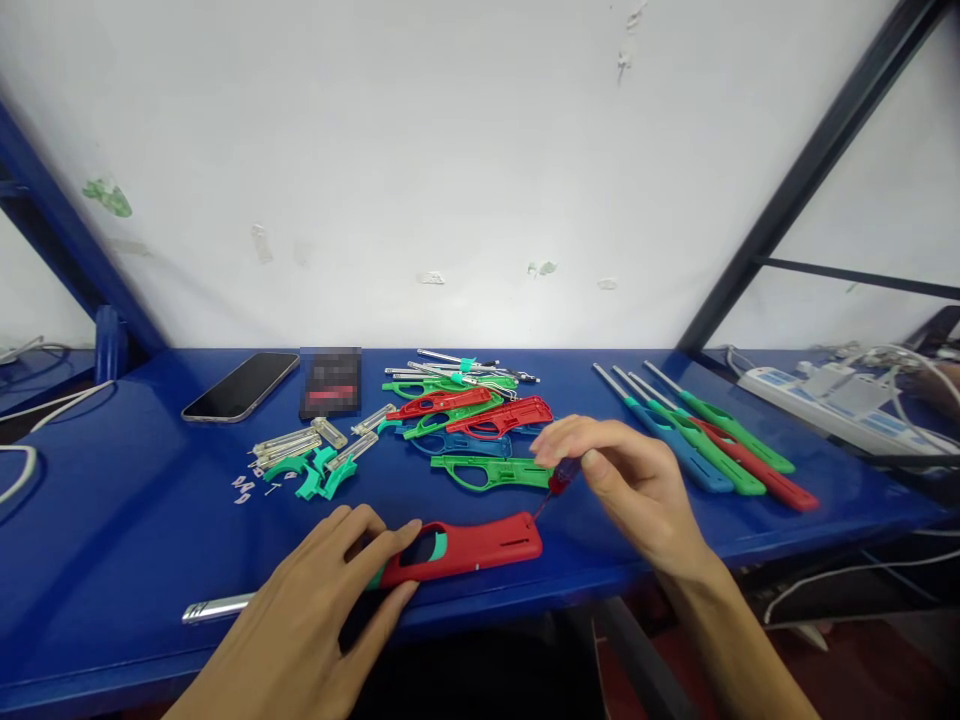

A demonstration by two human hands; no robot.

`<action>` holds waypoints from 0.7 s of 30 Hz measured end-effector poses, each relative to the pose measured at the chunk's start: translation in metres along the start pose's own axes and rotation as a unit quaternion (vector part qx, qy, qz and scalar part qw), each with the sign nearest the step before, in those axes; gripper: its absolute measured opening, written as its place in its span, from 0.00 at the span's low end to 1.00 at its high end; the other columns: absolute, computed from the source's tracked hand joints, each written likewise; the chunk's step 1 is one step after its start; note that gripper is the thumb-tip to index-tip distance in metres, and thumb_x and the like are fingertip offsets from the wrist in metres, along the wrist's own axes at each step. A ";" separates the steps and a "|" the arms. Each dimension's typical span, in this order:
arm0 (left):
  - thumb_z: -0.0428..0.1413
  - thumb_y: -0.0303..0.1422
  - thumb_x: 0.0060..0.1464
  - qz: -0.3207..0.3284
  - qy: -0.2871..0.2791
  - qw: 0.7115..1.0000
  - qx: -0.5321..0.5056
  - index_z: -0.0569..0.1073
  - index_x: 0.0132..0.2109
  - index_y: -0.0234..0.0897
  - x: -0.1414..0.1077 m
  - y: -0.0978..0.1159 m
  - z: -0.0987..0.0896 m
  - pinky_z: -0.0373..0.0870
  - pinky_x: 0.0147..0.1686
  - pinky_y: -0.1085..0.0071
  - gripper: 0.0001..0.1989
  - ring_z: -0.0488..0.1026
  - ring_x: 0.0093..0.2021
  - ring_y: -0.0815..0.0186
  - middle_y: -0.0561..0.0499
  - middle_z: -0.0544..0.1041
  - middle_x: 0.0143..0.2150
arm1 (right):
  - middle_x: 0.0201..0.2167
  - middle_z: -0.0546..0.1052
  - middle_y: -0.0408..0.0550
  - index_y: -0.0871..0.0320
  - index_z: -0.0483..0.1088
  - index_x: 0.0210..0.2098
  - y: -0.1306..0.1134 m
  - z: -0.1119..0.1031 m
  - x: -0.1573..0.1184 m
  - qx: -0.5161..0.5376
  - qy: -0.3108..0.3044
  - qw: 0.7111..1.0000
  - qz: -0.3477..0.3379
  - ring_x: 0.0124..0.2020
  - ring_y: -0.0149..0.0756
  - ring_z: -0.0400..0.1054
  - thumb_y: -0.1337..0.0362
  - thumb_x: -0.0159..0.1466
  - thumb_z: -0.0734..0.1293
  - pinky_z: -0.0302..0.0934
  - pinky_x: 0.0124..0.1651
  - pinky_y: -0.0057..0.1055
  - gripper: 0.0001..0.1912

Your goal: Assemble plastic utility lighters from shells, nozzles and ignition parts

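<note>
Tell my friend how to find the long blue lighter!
On the blue table, right of the right hand, four long lighters lie side by side. Pick the leftmost one: only its handle is blue, while the others are green or red.

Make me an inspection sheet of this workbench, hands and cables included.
Surface: blue table; spills, nothing seen.
Job's things: red lighter at the front; screwdriver tip at its handle end; shells, teal parts and clear parts behind; four lighters at right.
Clutter: phone, dark blurred item.
Grippers: bare hands; left hand on the red lighter, right hand holding the screwdriver.
Cables: white ones at left; others around the power strip, right.
Surroundings: marked white wall, dark slanted bar.
</note>
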State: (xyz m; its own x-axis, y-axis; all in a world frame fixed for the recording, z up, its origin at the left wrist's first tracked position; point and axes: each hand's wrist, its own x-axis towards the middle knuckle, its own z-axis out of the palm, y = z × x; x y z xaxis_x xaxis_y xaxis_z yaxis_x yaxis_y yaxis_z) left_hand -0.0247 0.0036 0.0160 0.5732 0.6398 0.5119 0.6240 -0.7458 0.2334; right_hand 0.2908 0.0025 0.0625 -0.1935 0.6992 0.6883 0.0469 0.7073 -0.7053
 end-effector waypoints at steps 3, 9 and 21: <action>0.52 0.40 0.75 0.003 0.008 1.000 -0.002 0.76 0.63 0.48 0.001 0.000 -0.001 0.82 0.45 0.69 0.15 0.81 0.43 0.61 0.49 0.79 0.46 | 0.47 0.83 0.47 0.46 0.84 0.47 -0.004 0.003 0.001 -0.016 0.039 0.999 -0.006 0.52 0.41 0.75 0.59 0.72 0.76 0.73 0.53 0.39 0.05; 0.53 0.41 0.75 -0.014 -0.020 1.000 -0.010 0.74 0.65 0.50 -0.004 -0.003 0.003 0.82 0.47 0.66 0.17 0.81 0.45 0.61 0.49 0.78 0.48 | 0.39 0.84 0.42 0.43 0.84 0.50 -0.006 0.005 0.002 -0.075 0.075 0.994 -0.031 0.43 0.36 0.74 0.65 0.75 0.71 0.71 0.47 0.34 0.10; 0.53 0.42 0.75 -0.018 -0.012 1.000 -0.013 0.74 0.65 0.50 -0.005 -0.003 0.003 0.82 0.46 0.66 0.17 0.81 0.45 0.61 0.50 0.78 0.48 | 0.35 0.79 0.41 0.45 0.85 0.45 -0.013 0.013 0.001 -0.092 0.074 0.991 -0.059 0.42 0.36 0.72 0.65 0.67 0.79 0.70 0.54 0.35 0.08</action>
State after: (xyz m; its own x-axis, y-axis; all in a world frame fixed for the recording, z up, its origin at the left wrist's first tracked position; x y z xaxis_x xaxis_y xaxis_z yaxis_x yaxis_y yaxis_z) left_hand -0.0279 0.0032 0.0106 0.5633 0.6706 0.4827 0.6306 -0.7264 0.2733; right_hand 0.2770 -0.0071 0.0702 -0.0638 0.6085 0.7910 0.2138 0.7825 -0.5848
